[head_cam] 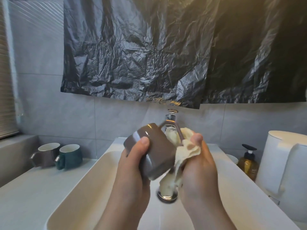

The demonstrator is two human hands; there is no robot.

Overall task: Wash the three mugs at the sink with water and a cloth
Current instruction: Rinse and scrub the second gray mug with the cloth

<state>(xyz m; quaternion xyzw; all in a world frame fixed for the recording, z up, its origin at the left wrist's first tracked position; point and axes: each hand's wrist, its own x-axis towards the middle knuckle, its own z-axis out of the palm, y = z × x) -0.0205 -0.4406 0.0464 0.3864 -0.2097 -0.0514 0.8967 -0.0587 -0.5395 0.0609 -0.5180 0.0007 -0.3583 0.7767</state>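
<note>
brown mug [149, 150] gripped by left hand [132, 165], right hand [197, 165] pressing cloth [186, 153] against it.

Warm light from upper right glares on the black plastic sheet [166, 50]; edges bow, and the hands' area blurs.

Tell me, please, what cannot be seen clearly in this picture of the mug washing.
Head view:
- Brown mug interior: its mouth faces away.
- Water flow: faucet spout hidden behind the mug and cloth.
- Drain: blurred.
- Counter mugs: blurred; cleanliness unclear.
</note>
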